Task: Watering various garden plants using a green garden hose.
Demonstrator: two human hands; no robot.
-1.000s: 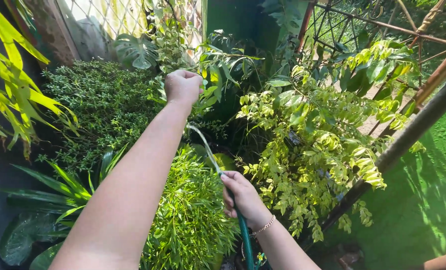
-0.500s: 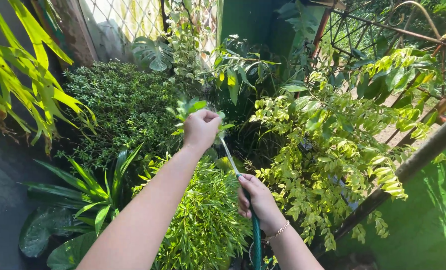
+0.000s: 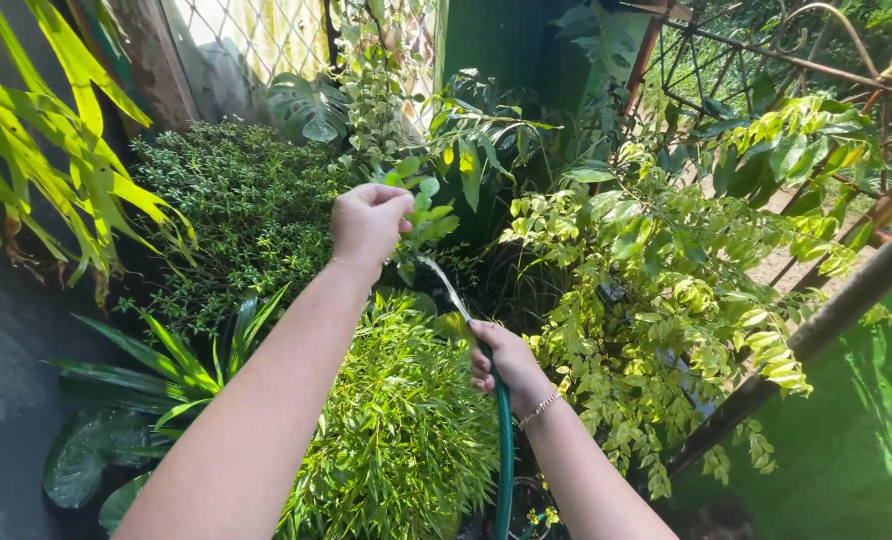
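Grasping one green garden hose (image 3: 504, 440), the right hand (image 3: 501, 362) sprays water; above-left, the left hand (image 3: 368, 222) clenches a leafy sprig (image 3: 421, 205).

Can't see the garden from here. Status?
Left hand shut on leafy sprig. Right hand shut on green hose, water running. Nothing in the way.

Foliage fills nearly the whole bed. The fine-leaved shrub (image 3: 231, 210) blocks the left rear, with the lattice fence (image 3: 256, 40) closing off the space behind it. The feathery bush (image 3: 401, 430) occupies the near centre, directly under both forearms. The yellow-green leafy shrub (image 3: 666, 290) crowds the right side, bounded by the slanting metal rail (image 3: 816, 330). A dark gap between the shrubs, beyond the right hand (image 3: 506, 360), offers narrow passage. Open room exists above the plants only.
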